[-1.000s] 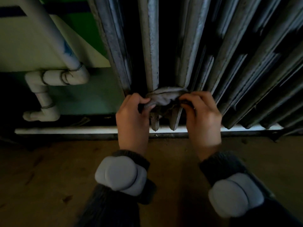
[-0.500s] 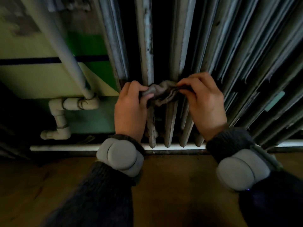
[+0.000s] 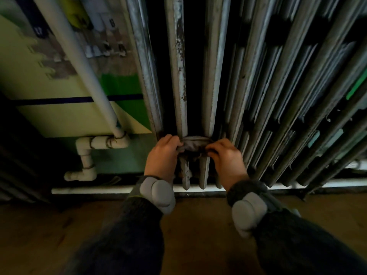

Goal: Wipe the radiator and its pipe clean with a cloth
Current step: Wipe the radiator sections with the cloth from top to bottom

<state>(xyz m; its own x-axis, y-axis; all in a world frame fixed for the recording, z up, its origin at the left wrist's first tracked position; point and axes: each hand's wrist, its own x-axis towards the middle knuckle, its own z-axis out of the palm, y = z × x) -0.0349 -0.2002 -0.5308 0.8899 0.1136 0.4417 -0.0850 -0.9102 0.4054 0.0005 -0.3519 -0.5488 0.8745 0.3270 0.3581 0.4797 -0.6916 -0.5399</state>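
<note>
A grey cast-iron radiator (image 3: 258,80) with tall worn fins fills the upper middle and right. A grey cloth (image 3: 193,144) is stretched across two of its fins near their lower ends. My left hand (image 3: 161,157) pinches the cloth's left end and my right hand (image 3: 226,158) pinches its right end. A white pipe (image 3: 79,62) runs down the wall left of the radiator into elbow joints (image 3: 103,142) near the floor.
A white skirting strip (image 3: 111,189) runs along the base of the wall under the radiator. Brown floor (image 3: 59,231) lies below. The wall on the left is painted in green and pale panels (image 3: 49,90). Both wrists carry grey pods.
Both hands have slid the cloth up the fins and then back down toward their lower ends. The view has tilted up, showing more of the radiator and the pipe.
</note>
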